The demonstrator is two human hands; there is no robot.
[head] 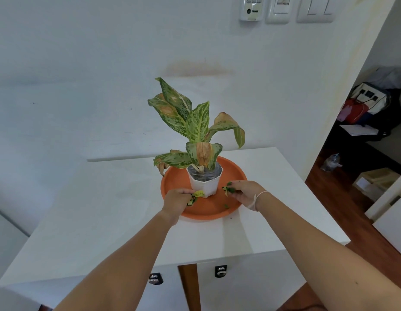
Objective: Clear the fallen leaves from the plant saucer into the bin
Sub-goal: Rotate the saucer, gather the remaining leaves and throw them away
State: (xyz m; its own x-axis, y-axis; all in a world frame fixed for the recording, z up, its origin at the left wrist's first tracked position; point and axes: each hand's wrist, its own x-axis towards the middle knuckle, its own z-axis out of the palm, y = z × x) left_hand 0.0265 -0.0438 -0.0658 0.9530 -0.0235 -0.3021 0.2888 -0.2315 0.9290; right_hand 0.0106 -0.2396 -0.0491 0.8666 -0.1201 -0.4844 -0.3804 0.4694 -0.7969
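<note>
A round orange saucer [208, 212] lies on a white cabinet top, with a white pot [205, 184] holding a speckled green plant [190, 124] standing in its middle. My left hand [176, 202] is over the saucer's left side, closed on yellow-green fallen leaves [196, 196]. On the pot's right, my right hand [245, 191] pinches green leaf pieces [228, 189]. One small green scrap [226, 206] lies loose on the saucer's front right. No bin is in view.
The white cabinet top [105, 221] reaches to a white wall behind. Two drawer locks [220, 270] show on its front below my arms. To the right, wooden floor [343, 212] leads past a cardboard box [374, 182] and bags [365, 106].
</note>
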